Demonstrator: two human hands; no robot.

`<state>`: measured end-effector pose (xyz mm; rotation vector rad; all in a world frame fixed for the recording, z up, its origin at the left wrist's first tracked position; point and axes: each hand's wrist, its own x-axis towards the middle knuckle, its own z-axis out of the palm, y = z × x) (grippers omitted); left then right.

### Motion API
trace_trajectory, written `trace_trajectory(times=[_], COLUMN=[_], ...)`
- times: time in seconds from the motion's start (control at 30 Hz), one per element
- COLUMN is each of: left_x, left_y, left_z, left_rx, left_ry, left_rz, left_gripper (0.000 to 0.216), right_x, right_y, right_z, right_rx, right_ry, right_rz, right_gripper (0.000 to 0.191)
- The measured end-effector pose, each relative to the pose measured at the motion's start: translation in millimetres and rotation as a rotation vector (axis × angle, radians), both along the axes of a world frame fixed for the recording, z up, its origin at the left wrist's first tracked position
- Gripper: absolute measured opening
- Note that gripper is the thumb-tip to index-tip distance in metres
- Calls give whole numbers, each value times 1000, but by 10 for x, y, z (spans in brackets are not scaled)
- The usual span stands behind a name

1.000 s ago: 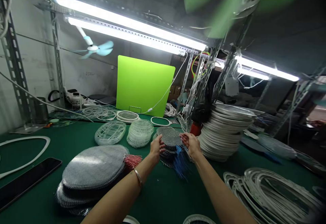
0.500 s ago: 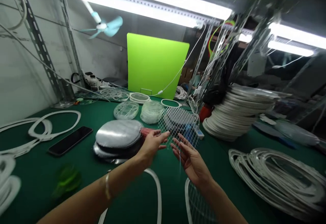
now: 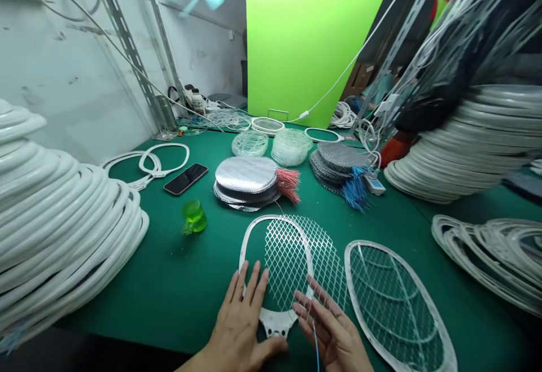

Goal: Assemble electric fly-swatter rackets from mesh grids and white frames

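Note:
A white oval racket frame (image 3: 244, 246) lies on the green table in front of me. My left hand (image 3: 243, 310) rests on its lower left side, fingers spread, thumb by the short neck. Over the frame lies an oval metal mesh (image 3: 326, 248), set off to the right so part of it overhangs the rim. My right hand (image 3: 328, 324) is at the mesh's lower edge with curled fingers, holding it there; a thin blue wire (image 3: 316, 346) hangs down by the palm. Right of this hand lies another white frame (image 3: 353, 281) with mesh and curved ribs.
Behind are silvery mesh discs (image 3: 245, 174) with red wires and dark mesh discs (image 3: 342, 157) with blue wires. Tall stacks of white frames stand left (image 3: 71, 219) and right (image 3: 470, 140). A phone (image 3: 186, 179) and a green jelly-like lump (image 3: 193, 217) lie to the left.
The mesh has come down from the air onto the white frame. My left hand has moved down onto the frame and spread flat. The view has tilted down.

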<state>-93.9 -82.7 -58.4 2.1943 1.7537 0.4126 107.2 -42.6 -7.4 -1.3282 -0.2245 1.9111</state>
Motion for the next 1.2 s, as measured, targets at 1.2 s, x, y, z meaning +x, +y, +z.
trace_trajectory(times=[1.2], left_x=[-263], left_y=[438], left_z=[328], left_rx=[221], left_ry=[-163], left_rz=[231], left_gripper=[28], right_x=[-371], right_y=[171], right_z=[-156], right_rx=[-118], right_ry=[-59], right_rz=[103], right_gripper=[85])
